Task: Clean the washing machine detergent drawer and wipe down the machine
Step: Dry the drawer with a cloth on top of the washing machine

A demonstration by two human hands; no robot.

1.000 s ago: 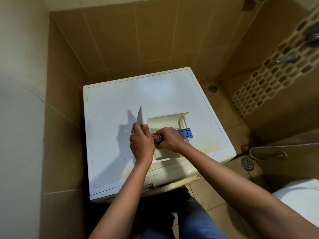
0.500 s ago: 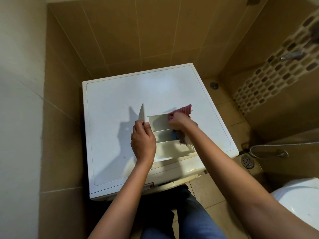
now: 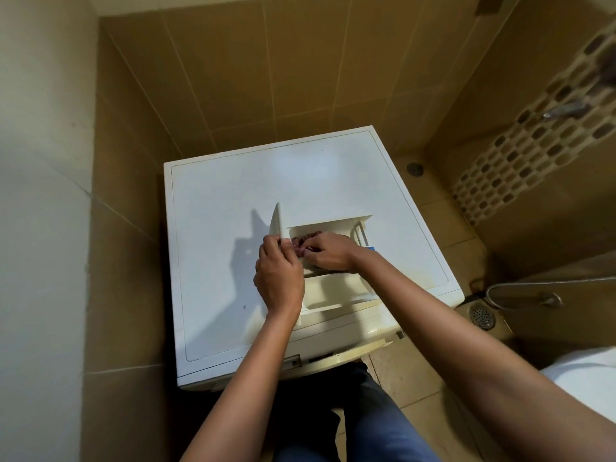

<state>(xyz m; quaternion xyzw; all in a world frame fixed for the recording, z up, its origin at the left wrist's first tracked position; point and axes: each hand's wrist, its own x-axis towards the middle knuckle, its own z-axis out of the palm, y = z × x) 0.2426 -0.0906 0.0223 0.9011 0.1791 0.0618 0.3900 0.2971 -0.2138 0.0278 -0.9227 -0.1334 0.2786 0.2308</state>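
The cream detergent drawer (image 3: pixel 330 288) lies on top of the white washing machine (image 3: pixel 233 201), its front panel standing upright at the left end. My left hand (image 3: pixel 278 278) grips that front panel from the near side. My right hand (image 3: pixel 328 251) presses a reddish cloth (image 3: pixel 303 241) into the drawer's left compartment, right beside the panel. Most of the cloth is hidden under my fingers. A sliver of the blue insert (image 3: pixel 372 248) shows behind my right wrist.
Tiled walls close in behind and to the left of the machine. To the right lie the tiled floor with a round drain (image 3: pixel 481 315), a metal hose (image 3: pixel 546 284) and a white toilet (image 3: pixel 586 381). My legs in blue jeans (image 3: pixel 373 425) stand against the machine's front.
My right hand has brought the cloth back from the drawer's far right corner to the left compartment by the front panel. My left hand has kept its hold.
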